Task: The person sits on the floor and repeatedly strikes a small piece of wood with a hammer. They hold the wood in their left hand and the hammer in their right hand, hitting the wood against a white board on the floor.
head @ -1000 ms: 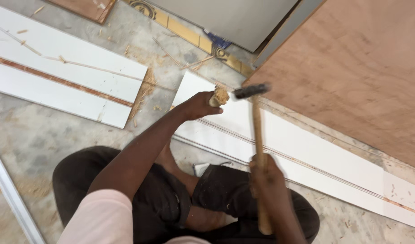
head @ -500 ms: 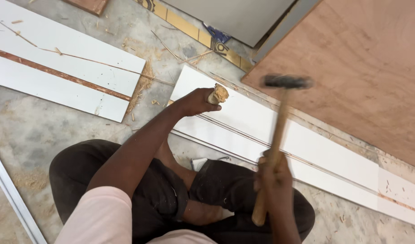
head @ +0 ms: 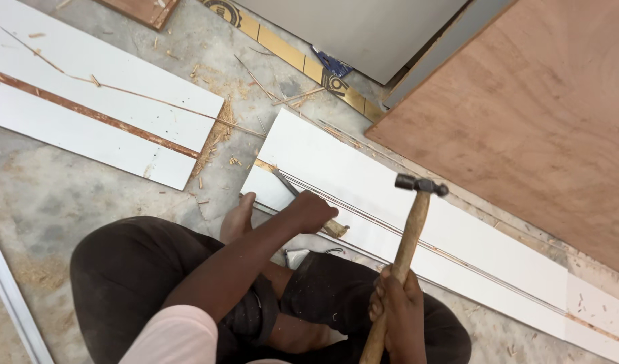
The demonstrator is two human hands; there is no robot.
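Note:
I sit on the floor over a long white board (head: 363,168) with a thin groove along it. My left hand (head: 309,210) grips a chisel (head: 286,185) lying low across the board's near edge. The chisel's metal blade points up-left, and its wooden handle end (head: 335,229) sticks out to the right of my fist. My right hand (head: 397,307) is closed on the wooden shaft of a hammer (head: 409,236). The hammer's steel head (head: 420,183) hangs above the board, to the right of the chisel and apart from it.
A second white board (head: 87,101) with a brown stripe lies at the left. A large plywood sheet (head: 525,121) fills the right, with a grey panel (head: 363,34) and a yellow-black strip (head: 282,50) behind. Wood chips litter the concrete floor. A pale metal rail (head: 13,303) runs along the lower left.
The hammer head met the chisel's handle, lifted away, and now hangs lower to the right. My left hand has brought the chisel down from upright to nearly flat, closer to my knees.

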